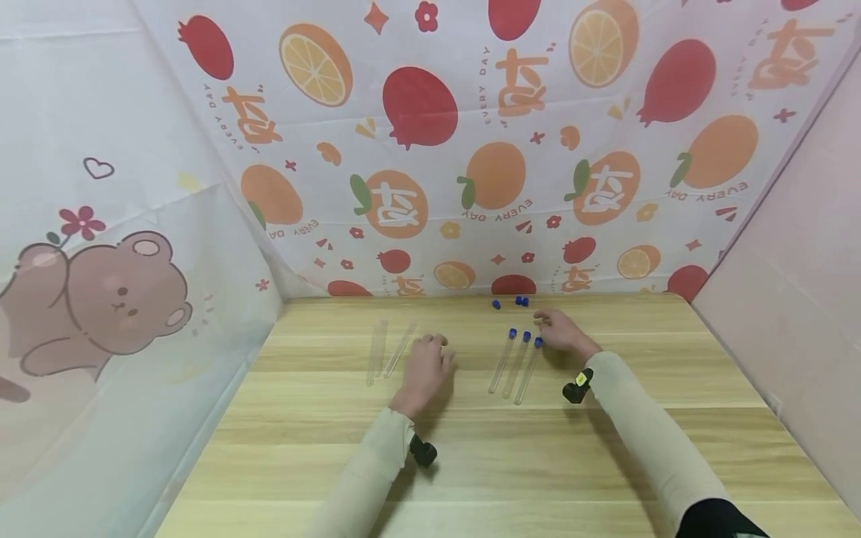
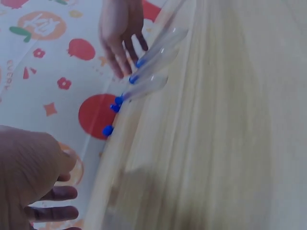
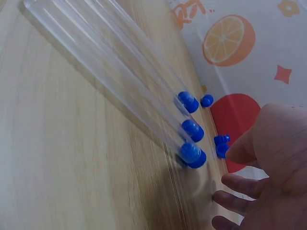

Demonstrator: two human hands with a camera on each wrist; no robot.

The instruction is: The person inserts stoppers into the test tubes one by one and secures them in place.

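Three clear test tubes [image 1: 516,368] with blue caps lie side by side between my hands. My right hand [image 1: 560,332] hovers just beyond their capped ends, fingers loosely spread and holding nothing. In the right wrist view its thumb overlaps one of three loose blue caps [image 3: 206,100] near the table's back edge. To the left of my left hand [image 1: 426,368] lie uncapped clear test tubes [image 1: 400,351], faint against the wood. That hand's fingers are relaxed, with nothing in them. The left wrist view catches my right hand [image 2: 122,36] beside the capped tubes.
The wooden table [image 1: 471,463] ends at a fruit-printed cloth [image 1: 420,104] hanging behind it. A bear-printed sheet [image 1: 128,291] borders the left side, and a pale wall [image 1: 794,299] the right. Each wrist carries a small black camera [image 1: 423,451].
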